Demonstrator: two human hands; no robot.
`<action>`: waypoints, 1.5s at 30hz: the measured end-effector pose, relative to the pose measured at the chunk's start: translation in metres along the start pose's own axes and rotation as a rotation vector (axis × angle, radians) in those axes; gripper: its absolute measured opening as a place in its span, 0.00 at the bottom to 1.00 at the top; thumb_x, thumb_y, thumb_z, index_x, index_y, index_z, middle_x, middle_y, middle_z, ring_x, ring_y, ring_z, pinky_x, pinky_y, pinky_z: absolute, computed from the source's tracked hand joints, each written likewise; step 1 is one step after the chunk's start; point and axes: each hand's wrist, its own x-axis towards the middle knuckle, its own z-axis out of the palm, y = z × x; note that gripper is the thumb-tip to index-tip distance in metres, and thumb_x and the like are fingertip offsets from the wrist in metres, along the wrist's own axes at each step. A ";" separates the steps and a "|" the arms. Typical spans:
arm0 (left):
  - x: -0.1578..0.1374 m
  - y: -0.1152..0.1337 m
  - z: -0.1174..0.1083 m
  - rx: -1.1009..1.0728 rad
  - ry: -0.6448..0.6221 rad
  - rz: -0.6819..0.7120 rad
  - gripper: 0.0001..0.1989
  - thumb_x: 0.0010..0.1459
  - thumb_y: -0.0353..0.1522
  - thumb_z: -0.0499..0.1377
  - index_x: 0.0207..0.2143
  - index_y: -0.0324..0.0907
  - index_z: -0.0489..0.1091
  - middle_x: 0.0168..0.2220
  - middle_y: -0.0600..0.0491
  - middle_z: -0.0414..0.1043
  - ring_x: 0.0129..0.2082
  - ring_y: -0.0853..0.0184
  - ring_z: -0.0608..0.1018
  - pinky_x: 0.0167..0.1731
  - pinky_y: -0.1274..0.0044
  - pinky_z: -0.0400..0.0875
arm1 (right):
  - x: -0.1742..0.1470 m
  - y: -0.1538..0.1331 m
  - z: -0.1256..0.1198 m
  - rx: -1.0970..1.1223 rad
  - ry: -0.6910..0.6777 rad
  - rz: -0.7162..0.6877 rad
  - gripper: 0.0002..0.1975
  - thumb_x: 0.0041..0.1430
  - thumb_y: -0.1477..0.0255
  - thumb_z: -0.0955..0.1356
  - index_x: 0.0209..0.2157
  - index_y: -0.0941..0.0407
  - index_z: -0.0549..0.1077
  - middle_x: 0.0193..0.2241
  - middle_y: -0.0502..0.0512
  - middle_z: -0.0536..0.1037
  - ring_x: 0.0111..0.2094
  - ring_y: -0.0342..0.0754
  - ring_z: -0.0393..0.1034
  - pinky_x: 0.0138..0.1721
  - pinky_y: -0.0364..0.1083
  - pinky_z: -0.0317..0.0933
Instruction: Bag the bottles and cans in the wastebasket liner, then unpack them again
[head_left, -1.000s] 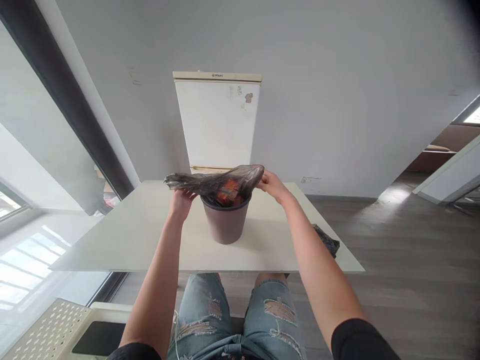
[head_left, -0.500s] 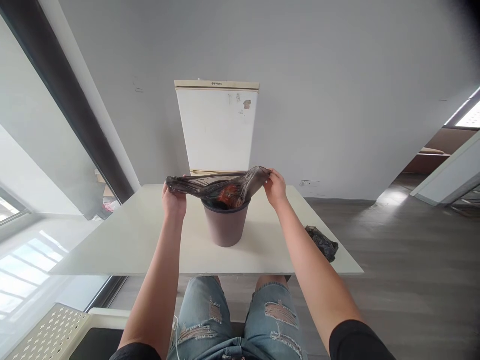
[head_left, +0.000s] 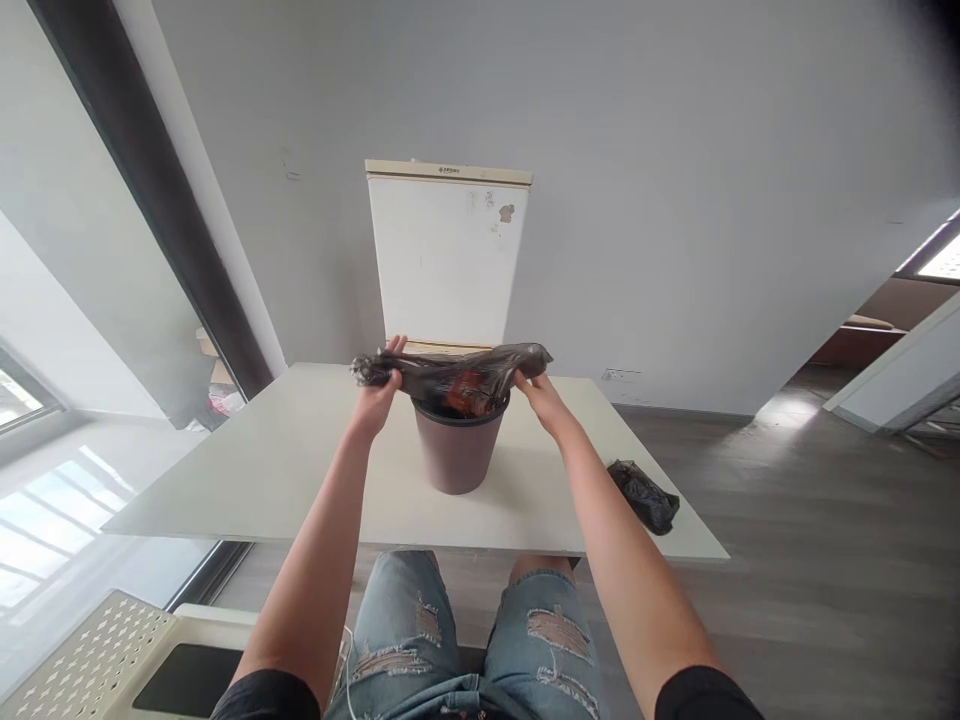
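Observation:
A thin black plastic bag (head_left: pixel 439 376) is stretched across the top of a brownish-purple bucket (head_left: pixel 459 455) with a dark rim, which stands upright on the table. Something orange-red shows through the film at the bucket's mouth; I cannot make out what it is. My left hand (head_left: pixel 381 395) grips the bag's left side, thumb in front and fingers behind, with a bunched end poking out past it. On the other side, my right hand (head_left: pixel 538 398) pinches the bag's right part just above the rim.
The pale table (head_left: pixel 300 470) ends near my knees. Another crumpled black bag (head_left: pixel 643 495) lies by its right edge. Beyond the table stands a white fridge (head_left: pixel 450 260) against the grey wall. A cream perforated plastic piece (head_left: pixel 97 650) is at lower left.
Both hands have moved inward along the bag, closer to the bucket, so its ends now stick out beyond them. The stretched film has slackened somewhat. The view has shifted slightly.

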 end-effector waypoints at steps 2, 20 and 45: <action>0.017 0.011 0.022 -0.123 0.043 0.049 0.24 0.60 0.53 0.67 0.47 0.45 0.78 0.64 0.44 0.74 0.69 0.53 0.70 0.67 0.66 0.66 | 0.011 -0.014 0.014 0.114 0.024 -0.070 0.25 0.56 0.51 0.76 0.50 0.51 0.79 0.54 0.57 0.81 0.60 0.57 0.70 0.62 0.55 0.62; 0.030 0.035 0.082 -0.195 -0.141 -0.423 0.06 0.61 0.33 0.60 0.35 0.39 0.73 0.25 0.56 0.61 0.20 0.73 0.64 0.18 0.79 0.62 | 0.030 -0.070 0.042 0.402 -0.331 0.111 0.12 0.51 0.59 0.69 0.31 0.50 0.65 0.19 0.42 0.52 0.19 0.42 0.41 0.22 0.45 0.47; 0.014 0.024 0.108 0.576 -0.024 -0.065 0.07 0.56 0.33 0.66 0.27 0.40 0.78 0.24 0.51 0.77 0.21 0.63 0.77 0.23 0.73 0.67 | 0.012 -0.056 0.073 0.127 -0.162 -0.064 0.28 0.46 0.62 0.78 0.39 0.48 0.56 0.41 0.45 0.72 0.32 0.44 0.71 0.38 0.47 0.69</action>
